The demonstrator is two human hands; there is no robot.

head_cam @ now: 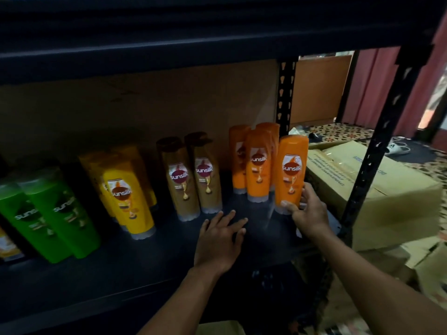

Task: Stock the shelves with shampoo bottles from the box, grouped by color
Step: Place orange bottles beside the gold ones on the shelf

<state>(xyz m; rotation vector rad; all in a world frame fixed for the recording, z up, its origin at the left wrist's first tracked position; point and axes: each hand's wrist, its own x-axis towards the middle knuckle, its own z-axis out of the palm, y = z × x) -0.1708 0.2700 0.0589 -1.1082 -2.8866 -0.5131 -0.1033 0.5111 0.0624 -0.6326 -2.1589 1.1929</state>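
Head view: our right hand [307, 213] fingers [287, 206] clasp an orange bottle [291, 174] low on the shelf [145, 257], beside the orange group [257, 165]. Left hand [217, 240] lies spread, empty. Next we judge: release, fetch another.

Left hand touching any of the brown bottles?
Apart. Head view: the left hand lies flat on the shelf, with bare dark shelf showing between its fingertips and the brown bottles.
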